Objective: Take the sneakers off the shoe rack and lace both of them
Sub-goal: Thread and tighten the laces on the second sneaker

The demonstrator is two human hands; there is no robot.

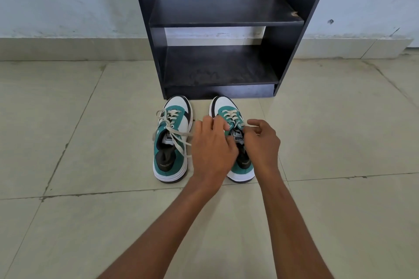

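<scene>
1. Two bare forearms rise from the bottom edge toward the centre of the frame over a floor of large, pale, matte tiles with dark grout lines.
2. The left hand and the right hand meet over the right sneaker. The fingers of the left hand are curled narrow and pinch the flat cream lace near the upper eyelets; the right hand's thumb and forefinger are closed narrow on the same lace at the other side.
3. That sneaker's tongue carries a white label, read upside down, with black letters "PUMA".
4. The left sneaker, just beside it and left of centre, stands on the floor with loose lace ends trailing over its side. Both have teal suede-like panels, white toe caps, black trim and thick white soles with a dark edge; its tongue shows the same label.
5. Beyond the toes, at top centre, stands the shoe rack, dark matte boards, a chipped shelf corner, a dusty lower shelf.
6. Behind is a scuffed pale blue wall.
</scene>
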